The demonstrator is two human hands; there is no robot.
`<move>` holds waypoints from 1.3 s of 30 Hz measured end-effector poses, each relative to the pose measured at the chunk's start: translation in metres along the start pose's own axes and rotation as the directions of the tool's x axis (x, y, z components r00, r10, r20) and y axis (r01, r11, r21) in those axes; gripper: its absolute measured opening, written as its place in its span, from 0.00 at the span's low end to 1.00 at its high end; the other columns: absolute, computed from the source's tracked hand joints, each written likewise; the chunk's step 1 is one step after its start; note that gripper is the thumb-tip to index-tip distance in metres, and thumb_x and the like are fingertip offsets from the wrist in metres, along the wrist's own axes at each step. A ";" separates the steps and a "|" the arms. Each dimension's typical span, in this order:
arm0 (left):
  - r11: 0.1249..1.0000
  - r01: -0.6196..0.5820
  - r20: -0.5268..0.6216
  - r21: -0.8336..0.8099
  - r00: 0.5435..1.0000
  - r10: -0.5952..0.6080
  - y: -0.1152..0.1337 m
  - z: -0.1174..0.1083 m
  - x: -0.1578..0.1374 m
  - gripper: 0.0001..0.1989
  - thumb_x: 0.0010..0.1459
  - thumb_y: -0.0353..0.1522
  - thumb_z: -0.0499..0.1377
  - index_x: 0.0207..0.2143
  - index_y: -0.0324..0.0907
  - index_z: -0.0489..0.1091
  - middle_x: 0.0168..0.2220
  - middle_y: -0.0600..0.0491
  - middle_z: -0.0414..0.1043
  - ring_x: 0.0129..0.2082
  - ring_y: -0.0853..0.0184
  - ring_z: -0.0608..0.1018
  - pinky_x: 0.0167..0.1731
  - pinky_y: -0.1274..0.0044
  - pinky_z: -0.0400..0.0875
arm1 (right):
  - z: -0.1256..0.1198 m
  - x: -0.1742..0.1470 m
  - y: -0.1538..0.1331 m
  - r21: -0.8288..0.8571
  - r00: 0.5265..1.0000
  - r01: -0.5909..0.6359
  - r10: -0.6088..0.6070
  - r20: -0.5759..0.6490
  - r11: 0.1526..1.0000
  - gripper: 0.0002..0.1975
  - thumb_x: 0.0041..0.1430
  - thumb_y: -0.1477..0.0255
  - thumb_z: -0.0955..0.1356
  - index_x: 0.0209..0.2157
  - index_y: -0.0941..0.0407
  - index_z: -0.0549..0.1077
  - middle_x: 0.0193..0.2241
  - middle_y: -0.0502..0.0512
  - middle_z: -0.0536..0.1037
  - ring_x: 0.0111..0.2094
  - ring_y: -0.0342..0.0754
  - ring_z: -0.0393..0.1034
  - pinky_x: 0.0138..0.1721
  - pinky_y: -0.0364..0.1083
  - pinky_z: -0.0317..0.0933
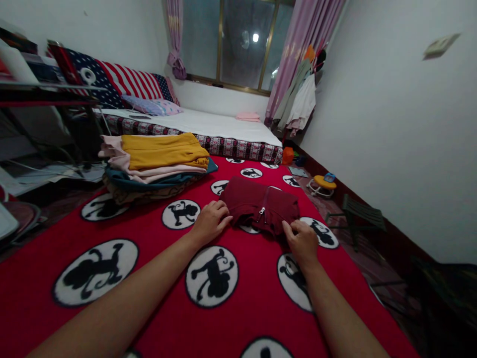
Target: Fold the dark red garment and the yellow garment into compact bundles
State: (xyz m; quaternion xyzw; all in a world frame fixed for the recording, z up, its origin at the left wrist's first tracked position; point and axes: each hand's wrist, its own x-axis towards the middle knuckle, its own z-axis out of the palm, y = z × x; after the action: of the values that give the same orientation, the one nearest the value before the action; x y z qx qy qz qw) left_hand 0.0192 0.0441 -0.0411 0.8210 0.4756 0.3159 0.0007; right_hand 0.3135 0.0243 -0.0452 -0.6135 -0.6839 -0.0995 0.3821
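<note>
A folded maroon zip-up jacket (pixel 253 196) lies on a red blanket (pixel 246 278) printed with black monkey figures in white circles. Its zipper pull hangs near the middle of the near edge. My left hand (pixel 211 221) is closed at the jacket's near left corner, fingers curled against the cloth. At the near right corner my right hand (pixel 302 239) pinches the fabric, thumb pointing inward. To the left of the jacket stands a stack of folded clothes, with a mustard-yellow garment (pixel 164 150) on top and pink and teal ones (pixel 149 183) beneath.
Behind the blanket is a low bed (pixel 208 124) with pillows, under a window. A desk (pixel 48 92) with clutter stands at the left. Along the right wall are a small yellow stool (pixel 324 182), a dark folding stool (pixel 361 211) and hanging clothes (pixel 301 99).
</note>
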 end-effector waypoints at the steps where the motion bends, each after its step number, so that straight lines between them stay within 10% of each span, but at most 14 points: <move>1: 1.000 -0.002 -0.018 -0.009 1.000 0.002 0.000 0.000 0.000 0.08 0.62 0.35 0.57 0.39 0.41 0.71 0.42 0.48 0.70 0.43 0.60 0.72 0.45 0.67 0.68 | 0.000 -0.001 0.000 -0.036 0.999 -0.049 0.050 0.010 0.998 0.23 0.60 0.60 0.64 0.14 0.54 0.61 0.17 0.49 0.65 0.23 0.45 0.60 0.29 0.45 0.49; 7: 0.995 -0.097 -0.032 -0.029 0.995 0.097 0.000 0.000 -0.003 0.28 0.57 0.31 0.60 0.60 0.48 0.62 0.60 0.46 0.60 0.59 0.56 0.63 0.56 0.62 0.63 | -0.010 0.000 -0.005 0.050 0.997 -0.041 0.044 -0.062 0.998 0.12 0.59 0.60 0.66 0.30 0.55 0.72 0.26 0.52 0.74 0.30 0.47 0.67 0.35 0.45 0.57; 13: 0.992 -0.121 0.016 -0.022 0.992 0.121 -0.002 0.006 -0.003 0.15 0.58 0.28 0.57 0.46 0.49 0.75 0.60 0.47 0.59 0.58 0.55 0.66 0.55 0.62 0.65 | 0.001 -0.001 -0.003 -0.069 1.000 0.018 -0.018 -0.003 0.997 0.22 0.59 0.57 0.65 0.50 0.56 0.72 0.53 0.66 0.68 0.52 0.59 0.63 0.50 0.55 0.58; 19: 0.998 -0.061 0.050 -0.033 0.997 0.063 0.003 0.004 -0.004 0.12 0.58 0.31 0.57 0.44 0.46 0.74 0.56 0.46 0.64 0.54 0.55 0.69 0.52 0.63 0.67 | 0.012 -0.003 0.014 -0.225 0.989 -0.043 0.073 0.127 0.973 0.33 0.55 0.55 0.69 0.59 0.54 0.65 0.42 0.64 0.72 0.42 0.59 0.68 0.41 0.53 0.61; 24: 0.998 0.037 0.062 0.045 0.997 -0.040 0.008 0.003 -0.003 0.22 0.52 0.44 0.64 0.48 0.46 0.72 0.55 0.44 0.64 0.54 0.50 0.68 0.50 0.59 0.67 | 0.004 0.003 0.005 -0.234 0.966 -0.047 0.104 0.236 0.971 0.23 0.59 0.62 0.68 0.54 0.55 0.69 0.38 0.63 0.73 0.38 0.56 0.71 0.35 0.48 0.60; 34: 0.974 0.081 0.046 0.213 0.995 -0.093 0.007 0.011 0.009 0.15 0.55 0.32 0.59 0.46 0.44 0.71 0.47 0.45 0.68 0.45 0.55 0.69 0.43 0.66 0.68 | -0.013 0.005 -0.049 -0.340 0.936 0.049 0.076 0.344 0.939 0.13 0.59 0.67 0.67 0.44 0.57 0.71 0.34 0.64 0.78 0.32 0.58 0.75 0.29 0.48 0.57; 39: 0.991 0.120 0.001 0.056 0.993 -0.121 -0.001 0.013 0.015 0.15 0.55 0.27 0.56 0.46 0.42 0.70 0.44 0.44 0.71 0.43 0.57 0.71 0.44 0.66 0.68 | -0.022 -0.001 -0.092 -0.146 0.914 -0.098 0.147 0.378 0.984 0.14 0.53 0.64 0.70 0.40 0.55 0.74 0.31 0.63 0.80 0.35 0.60 0.76 0.33 0.49 0.60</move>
State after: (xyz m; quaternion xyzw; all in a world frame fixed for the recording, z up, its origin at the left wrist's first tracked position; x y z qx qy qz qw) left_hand 0.0300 0.0605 -0.0437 0.7911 0.5330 0.3000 -0.0023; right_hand 0.2378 -0.0110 0.0004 -0.6853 -0.6985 0.0054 0.2061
